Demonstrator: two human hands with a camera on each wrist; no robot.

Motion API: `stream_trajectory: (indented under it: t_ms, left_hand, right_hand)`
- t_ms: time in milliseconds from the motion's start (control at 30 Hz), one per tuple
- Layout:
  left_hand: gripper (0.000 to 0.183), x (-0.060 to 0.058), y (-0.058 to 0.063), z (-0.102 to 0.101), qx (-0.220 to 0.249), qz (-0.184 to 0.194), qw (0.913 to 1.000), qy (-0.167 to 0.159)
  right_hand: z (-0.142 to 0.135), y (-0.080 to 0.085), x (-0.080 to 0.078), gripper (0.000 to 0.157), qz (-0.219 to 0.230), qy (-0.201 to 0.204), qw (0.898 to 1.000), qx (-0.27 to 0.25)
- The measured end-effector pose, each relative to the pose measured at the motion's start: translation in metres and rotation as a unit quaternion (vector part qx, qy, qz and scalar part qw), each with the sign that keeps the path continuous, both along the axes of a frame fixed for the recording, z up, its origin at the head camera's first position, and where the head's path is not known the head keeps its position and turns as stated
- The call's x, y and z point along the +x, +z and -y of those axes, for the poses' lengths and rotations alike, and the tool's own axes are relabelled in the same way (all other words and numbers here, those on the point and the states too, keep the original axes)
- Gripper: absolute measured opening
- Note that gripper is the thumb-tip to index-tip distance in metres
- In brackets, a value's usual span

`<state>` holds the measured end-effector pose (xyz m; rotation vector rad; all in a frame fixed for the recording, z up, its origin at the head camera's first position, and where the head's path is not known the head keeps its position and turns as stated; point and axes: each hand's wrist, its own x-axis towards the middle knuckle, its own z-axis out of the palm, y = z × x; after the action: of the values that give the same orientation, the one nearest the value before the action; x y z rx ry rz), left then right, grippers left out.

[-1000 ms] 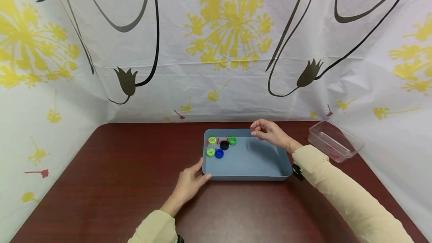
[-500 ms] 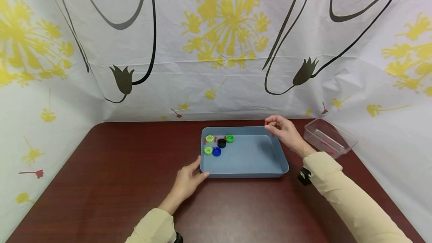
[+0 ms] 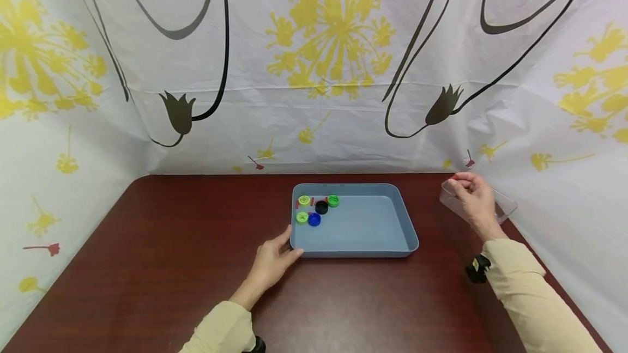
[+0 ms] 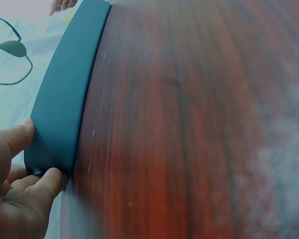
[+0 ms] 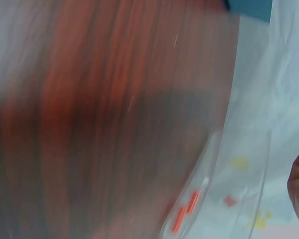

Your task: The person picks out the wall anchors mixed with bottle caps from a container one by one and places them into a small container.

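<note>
In the head view my left hand [image 3: 271, 263] grips the near left corner of a blue-grey tray [image 3: 365, 227]; the left wrist view shows thumb and fingers [image 4: 47, 184] on that corner. My right hand [image 3: 476, 200] pinches a small red stick [image 3: 452, 177] above a clear plastic box [image 3: 504, 206], partly covering it. Two red sticks [image 5: 193, 201] lie in the box in the right wrist view. At the tray's left end sit round cap-like pieces: a black one [image 3: 321, 207], a blue one [image 3: 314, 219], a green one [image 3: 333, 201] and yellow-green ones [image 3: 302, 217].
Several small red sticks [image 3: 312, 201] lie among the round pieces. The dark reddish wooden table [image 3: 196, 233] is backed by a white patterned cloth [image 3: 245, 124] that also rises on both sides. The box stands by the table's right edge.
My right hand has moved right, from above the tray to above the clear box, with the red stick between its fingers. The left hand stays on the tray's corner.
</note>
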<state>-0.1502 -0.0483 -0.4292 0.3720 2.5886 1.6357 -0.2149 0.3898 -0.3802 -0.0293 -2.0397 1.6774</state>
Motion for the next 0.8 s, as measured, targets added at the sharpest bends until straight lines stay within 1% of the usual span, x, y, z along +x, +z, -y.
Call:
stream_trajectory:
  t_ms: [33,100,167,200,300,400,467,633,733,800]
  left_hand:
    - [0.064,0.000,0.000,0.000,-0.001,0.000,1.0000,0.000]
    - [0.064,0.000,0.000,0.000,-0.003,-0.001,1.0000,0.002]
    - [0.064,0.000,0.000,0.000,-0.005,-0.003,1.0000,0.004]
    - [0.064,0.000,0.000,-0.001,-0.006,-0.004,1.0000,0.004]
    - [0.064,0.000,0.000,-0.001,-0.006,-0.002,1.0000,0.005]
    - [0.064,0.000,0.000,-0.001,-0.004,0.000,1.0000,0.005]
    - [0.064,0.000,0.000,-0.001,-0.004,0.002,1.0000,0.006]
    - [0.064,0.000,0.001,-0.001,-0.006,0.003,1.0000,0.006]
    - [0.064,0.000,0.000,-0.002,-0.008,0.003,0.9999,0.006]
    - [0.064,0.000,0.000,-0.002,-0.009,0.003,0.9999,0.006]
  right_hand:
    - [-0.006,-0.001,0.001,0.012,0.010,-0.028,0.999,0.019]
    - [-0.016,-0.003,0.003,0.011,0.039,-0.066,0.996,0.044]
    - [-0.024,-0.005,0.007,0.010,0.071,-0.093,0.991,0.068]
    - [-0.027,-0.006,0.008,0.010,0.079,-0.109,0.987,0.085]
    - [-0.034,-0.010,0.013,0.016,0.097,-0.157,0.970,0.159]
    - [-0.037,-0.013,0.015,0.026,0.097,-0.195,0.950,0.225]
    - [-0.039,-0.014,0.015,0.026,0.093,-0.206,0.940,0.255]
    - [-0.043,-0.018,0.015,0.020,0.075,-0.213,0.925,0.305]
    - [-0.044,-0.020,0.015,0.019,0.070,-0.208,0.920,0.326]
    - [-0.044,-0.022,0.014,0.019,0.067,-0.202,0.919,0.333]
